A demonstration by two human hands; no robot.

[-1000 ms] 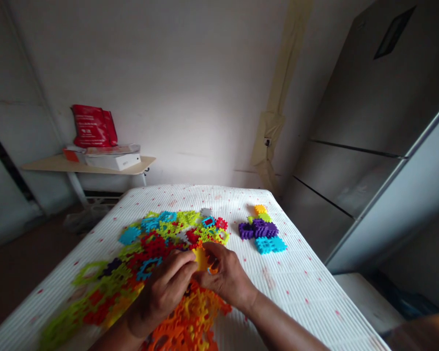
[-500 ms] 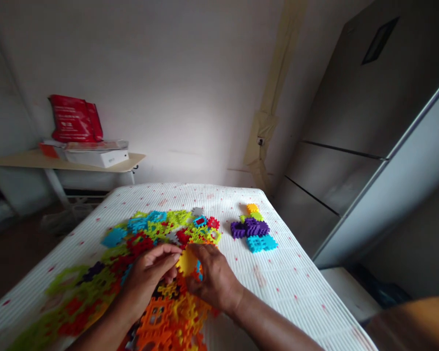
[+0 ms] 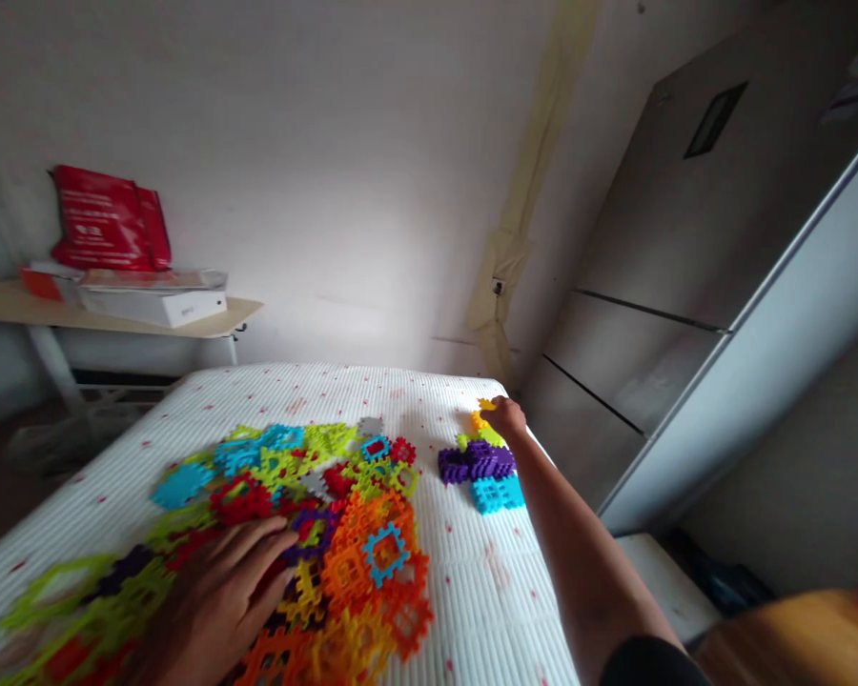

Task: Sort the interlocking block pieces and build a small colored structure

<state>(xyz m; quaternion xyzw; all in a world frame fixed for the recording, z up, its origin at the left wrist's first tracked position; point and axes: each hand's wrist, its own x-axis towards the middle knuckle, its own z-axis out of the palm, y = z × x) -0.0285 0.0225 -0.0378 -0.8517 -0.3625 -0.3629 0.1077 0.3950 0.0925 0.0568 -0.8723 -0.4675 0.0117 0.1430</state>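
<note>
My right hand (image 3: 507, 416) reaches to the far right of the table and pinches a yellow interlocking plastic piece (image 3: 485, 405). That piece is just above another yellow-orange piece (image 3: 480, 421) at the back of a small sorted group. Nearer in the group are a lime piece (image 3: 492, 437), stacked purple pieces (image 3: 490, 459) and light-blue pieces (image 3: 497, 494). My left hand (image 3: 221, 595) is open, its fingers stretched over the mixed pile beside a purple frame piece (image 3: 313, 531). Orange pieces (image 3: 347, 572) and a light-blue square frame (image 3: 386, 554) lie right of it.
A white ribbed cover with red dots (image 3: 472, 591) lies over the table. Behind at left, a side table (image 3: 239, 316) holds a white box (image 3: 164, 305) and a red bag (image 3: 107, 221). A grey refrigerator (image 3: 636, 286) stands on the right.
My right hand has carried the yellow piece from the pile to the far-right group. My left hand has let go of it and dropped back left, its fingers spreading over the pile.
</note>
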